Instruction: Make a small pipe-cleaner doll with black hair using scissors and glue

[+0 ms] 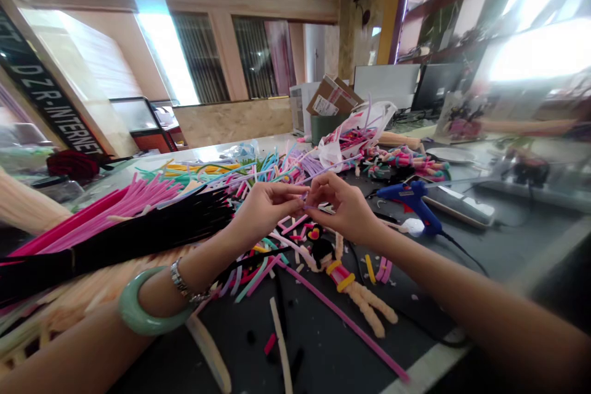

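Observation:
My left hand (274, 202) and my right hand (339, 206) meet fingertip to fingertip over the middle of the table. Between them they pinch a small piece of lilac pipe cleaner (305, 196), mostly covered by the fingers. Just below lies a pipe-cleaner doll (344, 277) with black hair, a pink and yellow outfit and peach limbs. A long pink pipe cleaner (346, 317) runs diagonally beside the doll. Cut bits in several colours lie scattered under my left hand.
Bundles of black (152, 237) and pink pipe cleaners (124, 206) lie at the left. A blue glue gun (415, 200) with its cord sits at the right, near a grey power strip (457, 203). Behind stand a plastic bag (360, 135) and a cardboard box (332, 98).

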A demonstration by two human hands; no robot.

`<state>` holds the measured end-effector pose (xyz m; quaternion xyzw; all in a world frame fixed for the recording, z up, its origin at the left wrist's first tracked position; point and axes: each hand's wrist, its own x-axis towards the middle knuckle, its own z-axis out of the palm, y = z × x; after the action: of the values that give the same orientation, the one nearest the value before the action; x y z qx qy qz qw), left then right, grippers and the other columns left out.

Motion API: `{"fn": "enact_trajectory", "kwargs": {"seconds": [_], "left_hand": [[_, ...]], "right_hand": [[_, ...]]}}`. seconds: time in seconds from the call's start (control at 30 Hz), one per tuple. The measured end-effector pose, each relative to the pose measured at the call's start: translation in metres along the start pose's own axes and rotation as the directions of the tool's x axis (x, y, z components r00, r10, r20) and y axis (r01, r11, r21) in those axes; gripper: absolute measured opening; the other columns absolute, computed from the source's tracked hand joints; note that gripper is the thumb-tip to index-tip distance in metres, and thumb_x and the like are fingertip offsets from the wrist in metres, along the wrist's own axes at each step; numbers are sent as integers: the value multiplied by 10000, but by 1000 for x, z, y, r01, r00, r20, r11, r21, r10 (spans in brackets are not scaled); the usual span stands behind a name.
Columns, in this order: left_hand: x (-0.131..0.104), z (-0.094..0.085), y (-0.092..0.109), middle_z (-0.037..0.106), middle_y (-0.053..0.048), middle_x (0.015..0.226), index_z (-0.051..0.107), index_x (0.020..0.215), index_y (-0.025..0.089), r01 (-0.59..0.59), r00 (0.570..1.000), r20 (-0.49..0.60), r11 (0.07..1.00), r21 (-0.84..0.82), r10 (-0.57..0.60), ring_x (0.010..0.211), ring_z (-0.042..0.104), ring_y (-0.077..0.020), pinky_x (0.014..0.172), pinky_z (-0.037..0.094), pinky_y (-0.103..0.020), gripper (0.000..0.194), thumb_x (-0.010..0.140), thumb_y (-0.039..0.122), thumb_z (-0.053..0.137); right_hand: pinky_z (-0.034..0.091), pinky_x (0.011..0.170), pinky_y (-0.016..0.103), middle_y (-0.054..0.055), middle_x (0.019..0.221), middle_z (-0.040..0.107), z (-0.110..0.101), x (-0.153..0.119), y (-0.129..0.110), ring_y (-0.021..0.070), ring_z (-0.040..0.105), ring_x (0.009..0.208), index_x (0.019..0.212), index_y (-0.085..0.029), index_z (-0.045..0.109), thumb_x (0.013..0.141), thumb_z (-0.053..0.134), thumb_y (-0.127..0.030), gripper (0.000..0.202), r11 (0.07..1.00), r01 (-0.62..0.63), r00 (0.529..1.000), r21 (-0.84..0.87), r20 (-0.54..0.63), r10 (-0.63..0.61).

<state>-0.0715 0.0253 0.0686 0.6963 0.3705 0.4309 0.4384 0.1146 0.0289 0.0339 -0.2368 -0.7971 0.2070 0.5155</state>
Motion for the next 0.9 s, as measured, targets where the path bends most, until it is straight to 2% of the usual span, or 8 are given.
{"fn": "enact_trajectory", "kwargs": {"seconds": [0.17,0.47,0.6,0.9], "left_hand": [[1,-2,-1,761,-52,718,765,990,135,13,1000,-19,1000,7,-13,618,669,-128,637,537,-240,313,690,222,781],[2,-3,2,749,-46,769,763,1016,168,6,998,54,999,35,-8,628,620,-99,632,499,-227,287,733,211,744],[2,-2,3,731,-38,754,755,1043,170,1,997,77,998,59,-6,611,580,-89,616,466,-227,298,749,212,726],[-1,-1,5,667,-5,705,725,1070,138,9,995,100,998,60,-15,604,537,-85,600,422,-231,343,751,263,734]], "right_hand": [[527,733,248,-9,804,655,-5,2,-2,115,638,734,919,-201,572,755,656,-114,204,995,45,999,-92,-8,-46],[481,631,223,-13,688,667,-10,3,-2,106,613,620,841,-181,653,783,731,-256,122,949,108,978,-298,-141,-156],[482,614,217,-12,683,683,-11,3,-3,103,616,600,801,-181,648,794,732,-287,136,935,131,968,-330,-160,-192],[502,698,219,-9,752,723,-13,4,-7,123,668,691,835,-193,675,763,768,-260,136,934,140,971,-329,-141,-195]]}}
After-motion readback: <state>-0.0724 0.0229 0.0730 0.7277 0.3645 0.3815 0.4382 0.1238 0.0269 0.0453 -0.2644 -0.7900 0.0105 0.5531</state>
